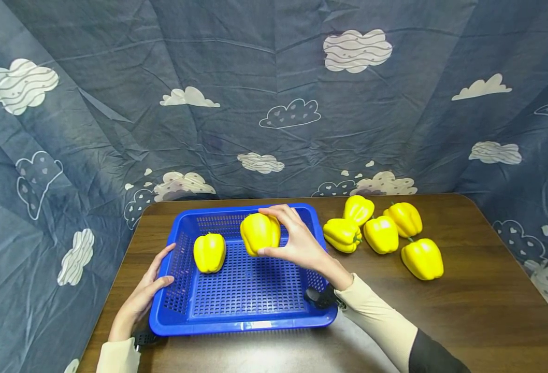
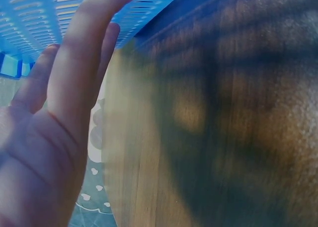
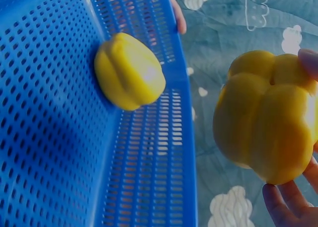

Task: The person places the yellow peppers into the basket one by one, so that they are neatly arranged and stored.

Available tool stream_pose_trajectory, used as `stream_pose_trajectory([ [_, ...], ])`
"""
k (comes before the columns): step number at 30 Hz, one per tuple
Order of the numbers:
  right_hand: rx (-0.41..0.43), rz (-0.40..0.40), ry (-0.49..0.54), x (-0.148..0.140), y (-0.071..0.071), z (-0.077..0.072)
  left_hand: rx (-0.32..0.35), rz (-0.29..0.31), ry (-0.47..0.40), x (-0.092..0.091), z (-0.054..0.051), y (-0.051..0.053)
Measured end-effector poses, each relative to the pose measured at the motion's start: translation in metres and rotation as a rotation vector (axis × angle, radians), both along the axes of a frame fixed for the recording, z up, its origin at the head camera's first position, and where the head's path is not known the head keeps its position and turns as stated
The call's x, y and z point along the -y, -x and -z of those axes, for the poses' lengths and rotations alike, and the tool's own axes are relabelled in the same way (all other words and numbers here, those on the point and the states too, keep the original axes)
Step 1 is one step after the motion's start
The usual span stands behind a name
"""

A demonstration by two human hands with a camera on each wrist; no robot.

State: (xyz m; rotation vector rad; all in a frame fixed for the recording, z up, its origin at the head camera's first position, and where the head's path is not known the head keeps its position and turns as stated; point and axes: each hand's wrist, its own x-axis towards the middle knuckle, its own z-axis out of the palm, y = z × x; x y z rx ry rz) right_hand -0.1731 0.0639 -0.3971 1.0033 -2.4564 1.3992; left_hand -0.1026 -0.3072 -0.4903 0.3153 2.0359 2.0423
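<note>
My right hand [image 1: 297,241] holds a yellow bell pepper [image 1: 259,234] above the blue plastic basket [image 1: 255,325], thumb on its near side and fingers on the far side. This pepper [image 3: 268,117] fills the right part of the right wrist view. Another yellow bell pepper [image 1: 210,253] sits inside the basket, toward its left wall. At the basket's left rim rests my left hand [image 1: 143,292], its thumb and a finger touching the edge. The left wrist view shows the left hand [image 2: 59,113] with fairly straight fingers along the basket's slotted outer wall.
Several more yellow bell peppers [image 1: 381,234] lie grouped on the brown wooden table [image 1: 479,290], right of the basket. Behind the table hangs a dark blue-grey cloth [image 1: 227,62] with white clouds. A black wrist device [image 1: 320,297] overlaps the basket's right front corner.
</note>
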Motion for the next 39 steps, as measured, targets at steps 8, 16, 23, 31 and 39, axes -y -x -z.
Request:
stream_pose_trajectory([
  [8,0.018,-0.019,0.003,0.02,0.005,0.009,0.002,-0.011,0.022,-0.001,0.0,0.001],
  [16,0.095,-0.014,-0.035,0.037,0.008,0.02,0.007,-0.019,0.03,-0.001,-0.001,0.0],
  [23,0.074,-0.031,-0.053,0.05,0.011,0.029,-0.001,-0.031,0.062,-0.001,-0.001,0.0],
  [31,0.087,-0.021,-0.095,0.057,0.014,0.036,0.006,-0.031,0.054,0.0,0.0,0.0],
  [39,0.098,0.002,-0.127,0.061,0.014,0.045,0.009,-0.029,0.04,-0.001,0.001,0.001],
])
